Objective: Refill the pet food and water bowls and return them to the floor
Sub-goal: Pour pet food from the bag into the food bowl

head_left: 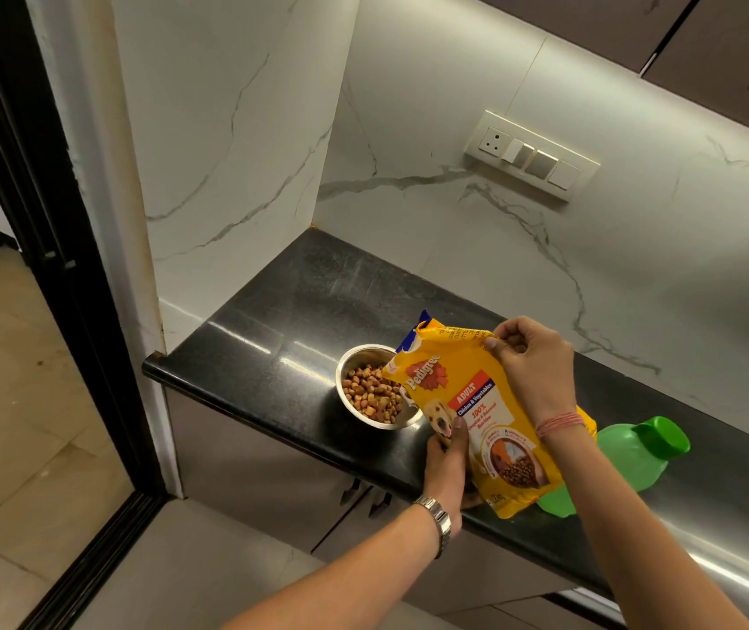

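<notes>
The counter (272,338) is black polished stone, glossy, with bright streaks of reflected light. The bowl (366,356) is shiny metal, and the kibble (372,395) in it looks dry and matt brown. The food bag (477,402) is yellow printed plastic film, smooth, slightly glossy and creased. The bottle (622,452) is green translucent plastic with a smooth opaque green cap (663,436). The wall (454,220) is smooth white marble-look panelling with grey veins. The watch (438,520) on the left wrist has a shiny metal band. The floor (22,425) is matt beige tile.
</notes>
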